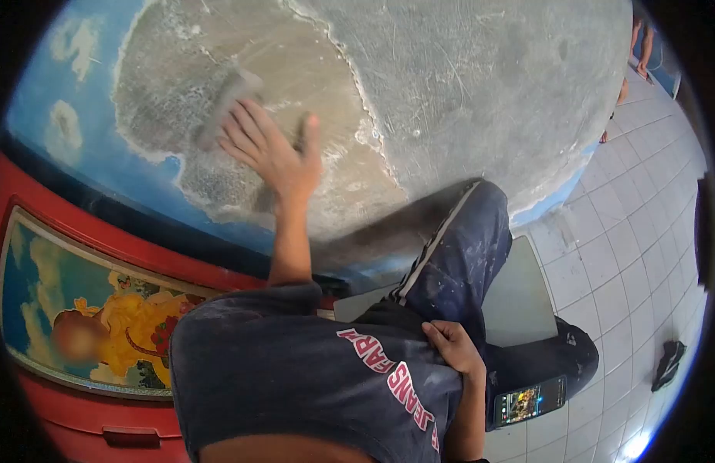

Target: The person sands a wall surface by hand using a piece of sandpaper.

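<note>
My left hand [276, 150] lies against the worn, scraped wall surface [465, 77], back of the hand toward me. Its fingers press on a blurred grey block [232, 100], with the thumb held apart. Around the bare patch is blue paint with white clouds [76, 46]. My right hand [454, 347] is closed at my lap, its fingertips at the lower edge of my dark shirt [296, 347], seemingly gripping the cloth. Beside my right forearm, a phone [531, 402] with a lit screen rests on my dusty dark trousers.
Red furniture [87, 420] with a framed picture [33, 293] stands at the left. A grey-green flat surface [516, 297] shows under my legs. The tiled floor [628, 255] spreads right, with a dark shoe [669, 365] on it. Another person's legs [645, 46] show at the top right.
</note>
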Motion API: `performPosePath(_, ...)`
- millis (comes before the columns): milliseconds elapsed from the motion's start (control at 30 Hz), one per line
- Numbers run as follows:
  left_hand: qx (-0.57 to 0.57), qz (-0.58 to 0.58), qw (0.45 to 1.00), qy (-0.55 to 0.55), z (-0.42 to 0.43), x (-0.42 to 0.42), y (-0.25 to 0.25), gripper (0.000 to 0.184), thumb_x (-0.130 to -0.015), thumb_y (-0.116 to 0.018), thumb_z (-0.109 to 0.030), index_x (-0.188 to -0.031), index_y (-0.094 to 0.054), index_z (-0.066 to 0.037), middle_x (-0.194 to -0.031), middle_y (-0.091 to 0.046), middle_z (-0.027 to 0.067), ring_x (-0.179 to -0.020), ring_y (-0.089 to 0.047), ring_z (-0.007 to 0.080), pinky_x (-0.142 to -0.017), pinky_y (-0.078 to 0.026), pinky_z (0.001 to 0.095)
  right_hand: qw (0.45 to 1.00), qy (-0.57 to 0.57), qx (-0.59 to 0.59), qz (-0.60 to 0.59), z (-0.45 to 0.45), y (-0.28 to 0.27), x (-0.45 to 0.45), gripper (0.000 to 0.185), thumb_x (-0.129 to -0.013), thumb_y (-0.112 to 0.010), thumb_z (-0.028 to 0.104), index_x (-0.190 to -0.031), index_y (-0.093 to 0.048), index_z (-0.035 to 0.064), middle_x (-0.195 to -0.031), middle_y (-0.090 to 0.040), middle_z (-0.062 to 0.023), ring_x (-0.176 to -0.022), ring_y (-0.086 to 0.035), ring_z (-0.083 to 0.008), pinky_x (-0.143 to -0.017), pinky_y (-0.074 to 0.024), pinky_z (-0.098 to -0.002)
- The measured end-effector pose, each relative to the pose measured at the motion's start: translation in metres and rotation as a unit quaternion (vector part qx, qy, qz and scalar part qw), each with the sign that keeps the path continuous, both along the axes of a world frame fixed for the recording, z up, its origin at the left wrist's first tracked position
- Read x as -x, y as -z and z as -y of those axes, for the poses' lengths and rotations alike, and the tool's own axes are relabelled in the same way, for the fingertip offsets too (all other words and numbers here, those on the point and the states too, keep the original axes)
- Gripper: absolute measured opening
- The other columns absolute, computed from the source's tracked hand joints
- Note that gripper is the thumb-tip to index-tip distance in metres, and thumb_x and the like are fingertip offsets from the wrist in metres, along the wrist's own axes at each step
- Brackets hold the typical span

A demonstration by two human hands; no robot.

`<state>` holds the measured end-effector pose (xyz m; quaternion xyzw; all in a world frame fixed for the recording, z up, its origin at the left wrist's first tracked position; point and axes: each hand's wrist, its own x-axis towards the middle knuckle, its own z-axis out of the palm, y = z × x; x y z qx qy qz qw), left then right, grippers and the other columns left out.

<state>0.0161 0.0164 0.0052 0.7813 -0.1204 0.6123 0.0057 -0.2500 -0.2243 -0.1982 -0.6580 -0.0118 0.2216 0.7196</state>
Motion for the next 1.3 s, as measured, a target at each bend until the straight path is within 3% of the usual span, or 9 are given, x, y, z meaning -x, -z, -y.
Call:
performPosePath(200,-0.079,-0.218,0.972,-0.029,0.008,0.030,0.075,0.102,-0.090,-0.051,-0.066,-0.151,-0.021,0.009,-0.155,-0.023,0.0323,-0.142,-0.020,0.0512,-0.115,-0.001,0.0665,1.000,0.025,-0.008,-0.008,-0.001,0.001,0.006,0.041,-0.101,-0.058,0.028,-0.072,-0.055,-0.0010,-0.062,-0.040,0.0032,-0.061,-0.036,-0.0070,-0.054,-0.0333,-0.0294)
performPosePath(400,0.047,-0.029,0.998,0.007,-0.005,0.011,-0.006,0.099,-0.091,-0.050,-0.066,-0.152,-0.023,0.007,-0.155,-0.023,0.0322,-0.143,-0.019,0.0511,-0.114,-0.001,0.0680,1.000,0.004,0.001,-0.009,0.000,0.001,0.003,0.040,-0.101,-0.058,0.028,-0.073,-0.057,-0.0009,-0.061,-0.042,0.0037,-0.061,-0.037,-0.0068,-0.054,-0.0337,-0.0292)
performPosePath(600,-0.098,-0.150,0.984,-0.023,0.009,0.025,0.073,0.100,-0.091,-0.052,-0.064,-0.153,-0.018,0.006,-0.155,-0.024,0.0322,-0.143,-0.018,0.0522,-0.115,-0.004,0.0654,1.000,0.023,0.002,0.008,-0.003,0.001,0.002,0.041,-0.101,-0.058,0.027,-0.072,-0.054,-0.0014,-0.061,-0.042,0.0027,-0.060,-0.038,-0.0064,-0.053,-0.0344,-0.0294)
performPosePath(733,-0.020,-0.196,0.978,-0.071,-0.009,0.026,0.028,0.100,-0.091,-0.053,-0.062,-0.153,-0.017,0.007,-0.156,-0.022,0.0319,-0.144,-0.015,0.0516,-0.114,-0.004,0.0661,0.999,0.020,-0.006,-0.027,0.000,-0.005,0.007,0.044,-0.103,-0.055,0.030,-0.068,-0.052,0.0033,-0.060,-0.042,0.0046,-0.060,-0.036,-0.0043,-0.054,-0.0318,-0.0266)
performPosePath(833,0.016,-0.049,0.997,-0.053,-0.015,0.015,-0.001,0.101,-0.090,-0.054,-0.062,-0.151,-0.019,0.010,-0.156,-0.020,0.0332,-0.144,-0.012,0.0528,-0.114,-0.003,0.0665,1.000,0.000,0.017,-0.017,0.001,-0.005,0.001,0.044,-0.103,-0.055,0.030,-0.068,-0.053,0.0031,-0.059,-0.042,0.0048,-0.059,-0.037,-0.0044,-0.054,-0.0319,-0.0266)
performPosePath(1033,-0.054,-0.242,0.967,-0.058,-0.004,0.030,0.077,0.104,-0.092,-0.054,-0.061,-0.154,-0.007,0.008,-0.160,-0.007,0.0325,-0.147,-0.001,0.0511,-0.115,0.003,0.0646,0.999,0.028,0.000,-0.025,0.001,-0.003,0.002,0.041,-0.101,-0.059,0.028,-0.069,-0.055,0.0020,-0.060,-0.046,0.0040,-0.059,-0.039,-0.0054,-0.053,-0.0346,-0.0274)
performPosePath(1133,0.003,-0.215,0.974,-0.070,-0.007,0.025,0.044,0.102,-0.092,-0.051,-0.063,-0.151,-0.015,0.012,-0.155,-0.016,0.0357,-0.143,-0.007,0.0564,-0.113,0.001,0.0677,0.999,0.020,-0.008,-0.043,0.001,-0.002,0.006,0.041,-0.101,-0.059,0.028,-0.069,-0.055,0.0022,-0.060,-0.045,0.0046,-0.059,-0.039,-0.0053,-0.053,-0.0342,-0.0270)
performPosePath(1200,0.034,-0.077,0.996,-0.011,-0.003,0.015,0.006,0.102,-0.092,-0.049,-0.065,-0.151,-0.018,0.012,-0.155,-0.018,0.0357,-0.143,-0.008,0.0568,-0.113,0.001,0.0680,1.000,0.017,-0.006,-0.022,0.001,-0.002,0.002,0.041,-0.101,-0.059,0.028,-0.069,-0.054,0.0014,-0.060,-0.044,0.0039,-0.058,-0.039,-0.0055,-0.053,-0.0339,-0.0270)
performPosePath(1300,0.033,-0.081,0.996,-0.015,-0.001,0.004,0.029,0.103,-0.091,-0.049,-0.067,-0.150,-0.020,0.013,-0.153,-0.020,0.0355,-0.141,-0.012,0.0565,-0.113,0.001,0.0683,0.999,0.003,0.008,-0.039,0.000,-0.008,-0.003,0.042,-0.101,-0.058,0.027,-0.069,-0.054,0.0008,-0.060,-0.044,0.0036,-0.059,-0.038,-0.0054,-0.053,-0.0329,-0.0271)
